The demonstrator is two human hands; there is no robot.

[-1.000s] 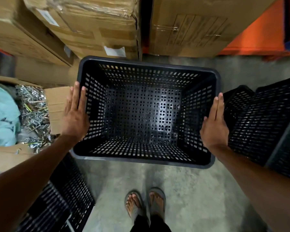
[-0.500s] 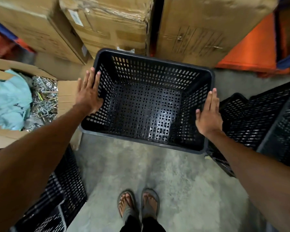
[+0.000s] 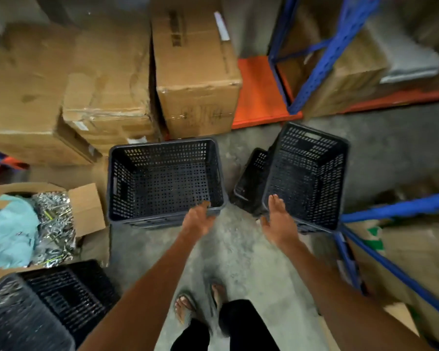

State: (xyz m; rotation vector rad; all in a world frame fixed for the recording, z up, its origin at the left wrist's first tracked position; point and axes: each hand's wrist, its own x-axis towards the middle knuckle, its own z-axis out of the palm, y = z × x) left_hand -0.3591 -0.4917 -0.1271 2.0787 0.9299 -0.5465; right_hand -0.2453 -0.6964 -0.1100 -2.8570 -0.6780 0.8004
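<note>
Crate (image 3: pixel 162 158) amid boxes (image 3: pixel 198 97), blue rack (image 3: pixel 335 46)

The black crate (image 3: pixel 162 181), held a second ago between two flat palms pressed to its side walls, has been set down on the floor (image 3: pixel 238 249), just in front of the cardboard boxes (image 3: pixel 195 92) and beside the open box of screws (image 3: pixel 86 206). The left hand (image 3: pixel 198 220) has been taken from the crate's left wall and brought across to its near right corner; whether the rim is gripped there is lost in blur. The right hand (image 3: pixel 279 224) has been taken off the right wall and laid, fingers straight, on the near rim of the second black crate (image 3: pixel 307 173). The view has been drawn back, so blue shelving (image 3: pixel 335 46) is now seen.
</note>
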